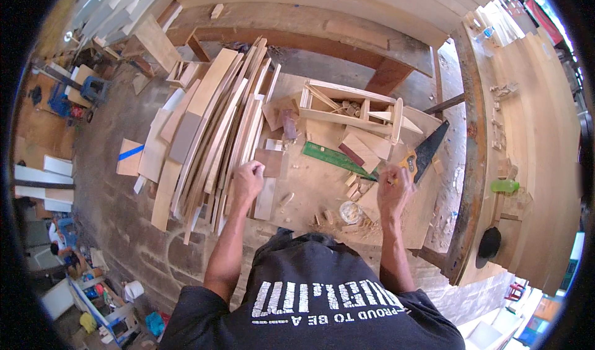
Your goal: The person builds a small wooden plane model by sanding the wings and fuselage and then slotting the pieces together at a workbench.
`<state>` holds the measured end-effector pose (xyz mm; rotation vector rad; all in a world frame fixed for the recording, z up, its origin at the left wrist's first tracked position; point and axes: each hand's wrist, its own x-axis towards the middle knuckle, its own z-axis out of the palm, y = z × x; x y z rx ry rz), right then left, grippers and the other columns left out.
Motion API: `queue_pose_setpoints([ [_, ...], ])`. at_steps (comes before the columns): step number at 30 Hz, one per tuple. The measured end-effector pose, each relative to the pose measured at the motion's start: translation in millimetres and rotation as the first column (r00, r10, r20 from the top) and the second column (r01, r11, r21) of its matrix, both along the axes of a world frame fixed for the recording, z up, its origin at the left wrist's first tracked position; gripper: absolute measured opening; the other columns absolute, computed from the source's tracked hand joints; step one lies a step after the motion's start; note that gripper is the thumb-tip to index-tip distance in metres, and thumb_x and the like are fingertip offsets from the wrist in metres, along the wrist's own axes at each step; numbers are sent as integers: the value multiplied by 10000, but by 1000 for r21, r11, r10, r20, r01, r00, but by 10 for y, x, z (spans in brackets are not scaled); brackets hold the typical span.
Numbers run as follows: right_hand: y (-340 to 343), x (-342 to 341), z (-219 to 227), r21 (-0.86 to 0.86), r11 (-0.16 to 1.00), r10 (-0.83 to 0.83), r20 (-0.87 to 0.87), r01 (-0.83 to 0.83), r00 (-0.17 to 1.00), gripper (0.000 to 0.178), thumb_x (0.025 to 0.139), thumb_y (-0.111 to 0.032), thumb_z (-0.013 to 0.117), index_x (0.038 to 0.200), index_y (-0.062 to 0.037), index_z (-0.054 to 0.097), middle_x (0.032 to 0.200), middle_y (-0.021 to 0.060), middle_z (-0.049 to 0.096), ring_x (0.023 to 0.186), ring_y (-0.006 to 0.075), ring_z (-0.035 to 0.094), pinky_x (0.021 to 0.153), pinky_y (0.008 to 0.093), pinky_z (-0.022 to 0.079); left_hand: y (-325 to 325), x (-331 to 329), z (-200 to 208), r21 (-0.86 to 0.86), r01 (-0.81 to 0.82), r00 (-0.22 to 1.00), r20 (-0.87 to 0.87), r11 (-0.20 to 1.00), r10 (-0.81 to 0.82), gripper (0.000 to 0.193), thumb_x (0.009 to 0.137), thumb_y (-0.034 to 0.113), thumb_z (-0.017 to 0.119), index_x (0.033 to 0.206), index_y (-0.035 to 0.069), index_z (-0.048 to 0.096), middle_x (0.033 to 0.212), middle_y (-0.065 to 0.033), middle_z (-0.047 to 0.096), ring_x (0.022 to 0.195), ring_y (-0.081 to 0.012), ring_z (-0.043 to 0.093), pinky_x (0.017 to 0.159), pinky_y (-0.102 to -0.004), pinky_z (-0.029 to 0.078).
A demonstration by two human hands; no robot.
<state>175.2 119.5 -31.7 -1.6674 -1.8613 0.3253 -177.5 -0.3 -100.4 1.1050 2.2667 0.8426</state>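
Observation:
My left hand is closed beside a small brown board, at the right edge of a long stack of wooden strips. Whether anything is between its fingers is hidden. My right hand is curled closed over the near end of a handsaw with a dark blade and a yellow handle. It partly covers the handle, and I cannot tell whether it grips it. A green ruler lies between my hands, with a two-tone wood block next to it.
An open wooden box frame holding offcuts stands at the back of the worktable. A round clear container sits among shavings and small offcuts near the front. At right, a plank surface carries a green bottle. A person is far left.

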Motion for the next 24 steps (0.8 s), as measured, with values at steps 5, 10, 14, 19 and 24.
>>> queue_pose_setpoints([
  [5, -614, -182, -84, -61, 998, 17, -86, -22, 996, 74, 819, -103, 687, 891, -104, 672, 824, 38, 655, 822, 231, 620, 843, 384, 362, 273, 124, -244, 191, 209, 959, -232, 959, -163, 115, 857, 105, 670, 889, -2, 699, 864, -177, 703, 769, -308, 676, 731, -393, 531],
  [10, -1001, -17, -50, -56, 991, -128, -152, 120, 980, 47, 824, -56, 689, 866, -36, 685, 760, 91, 663, 718, 241, 645, 727, 351, 482, 327, 72, -162, -47, 487, 870, 117, 872, -479, 162, 875, 171, 646, 926, 25, 693, 925, -184, 703, 845, -348, 677, 772, -451, 532],
  [14, -1345, 264, -76, -13, 966, -256, -133, 256, 958, 31, 812, -14, 672, 840, -8, 683, 747, 115, 663, 685, 247, 650, 662, 347, 509, -81, 372, 27, -304, 642, 744, 25, 704, -667, 232, 879, 243, 662, 993, 40, 668, 923, -193, 700, 884, -360, 684, 791, -464, 548],
  [19, -1715, 366, -189, -77, 917, -398, -102, 392, 912, 109, 830, -70, 691, 886, 23, 700, 771, 127, 685, 700, 171, 640, 688, 295, 509, -430, 549, -300, -219, 621, 749, -116, 753, -652, 324, 859, 304, 701, 1036, 41, 637, 938, -204, 683, 909, -371, 678, 808, -469, 549],
  [24, -1449, 305, -402, -246, 932, -304, -129, 267, 944, 173, 835, -115, 690, 948, 15, 712, 809, 131, 706, 741, 203, 673, 706, 302, 515, -358, 610, -212, -210, 594, 766, -146, 777, -626, 347, 850, 323, 716, 1012, 29, 633, 978, -190, 683, 929, -372, 671, 810, -471, 547],
])
